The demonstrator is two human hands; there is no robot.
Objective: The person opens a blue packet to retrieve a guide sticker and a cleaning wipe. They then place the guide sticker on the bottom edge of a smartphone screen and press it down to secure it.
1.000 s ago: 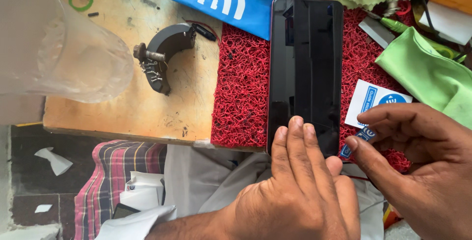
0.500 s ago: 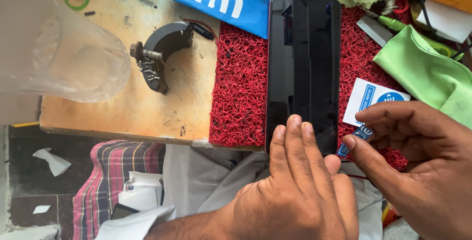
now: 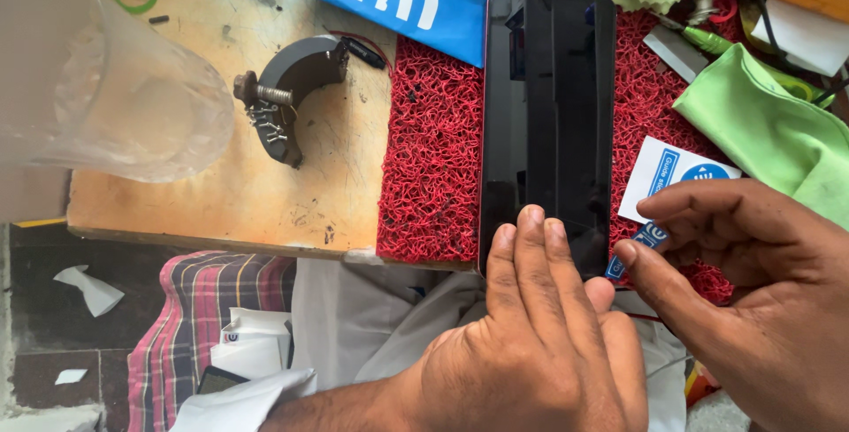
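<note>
Since the earlier frame, nothing has shifted: the left hand (image 3: 539, 344) stays flat, fingers pressed together on the near end of the black phone (image 3: 548, 122). The phone lies on the red mat (image 3: 433, 158) at the worktop's near edge. The right hand (image 3: 752, 299) pinches a white-blue tab (image 3: 663, 184) beside it. A clear tumbler (image 3: 106, 105), contents indistinct, occupies the left edge.

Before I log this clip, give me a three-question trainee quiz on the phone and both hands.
1. True or false: the left hand presses its fingers on the lower end of the black phone.
2. The phone lies on: A) red mat B) wooden board C) green cloth
3. Which hand's fingers touch the white-and-blue sticker tab?

Key: 1 true; 2 A; 3 the right hand.
</note>
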